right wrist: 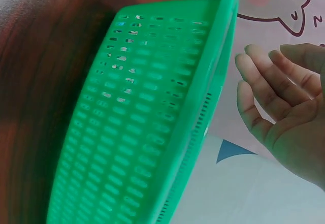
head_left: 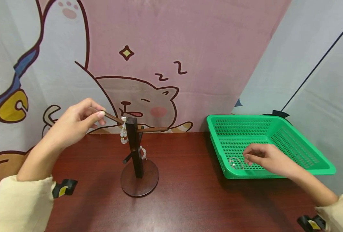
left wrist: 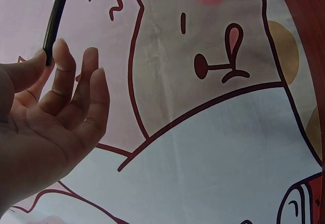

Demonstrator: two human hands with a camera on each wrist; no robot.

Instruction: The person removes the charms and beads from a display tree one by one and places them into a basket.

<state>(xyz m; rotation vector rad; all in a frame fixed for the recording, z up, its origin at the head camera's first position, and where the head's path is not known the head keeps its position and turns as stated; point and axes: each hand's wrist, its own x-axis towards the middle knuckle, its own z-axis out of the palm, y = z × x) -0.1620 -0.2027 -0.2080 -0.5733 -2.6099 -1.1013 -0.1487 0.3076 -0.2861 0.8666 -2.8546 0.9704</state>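
A dark wooden jewelry stand (head_left: 136, 154) with several pegs on its post and a round base stands on the table. My left hand (head_left: 74, 122) pinches the outer tip of its upper left peg (head_left: 113, 118) between thumb and index finger; the other fingers are loosely bent. Near the post, a bracelet of clear and white beads (head_left: 123, 131) hangs from that peg. Another beaded bracelet (head_left: 143, 152) hangs lower, behind the post. Over the green plastic basket (head_left: 224, 172), my right hand (head_left: 268, 158) hovers with loosely bent fingers and nothing in them. A thin bracelet (head_left: 232, 163) lies inside the basket, left of that hand.
The reddish-brown wooden table (head_left: 185, 193) runs back to a cloth backdrop (head_left: 217, 48) printed with cartoon cats. Another peg (head_left: 152, 130) juts from the stand to the right, toward the basket, with bare tabletop between stand and basket.
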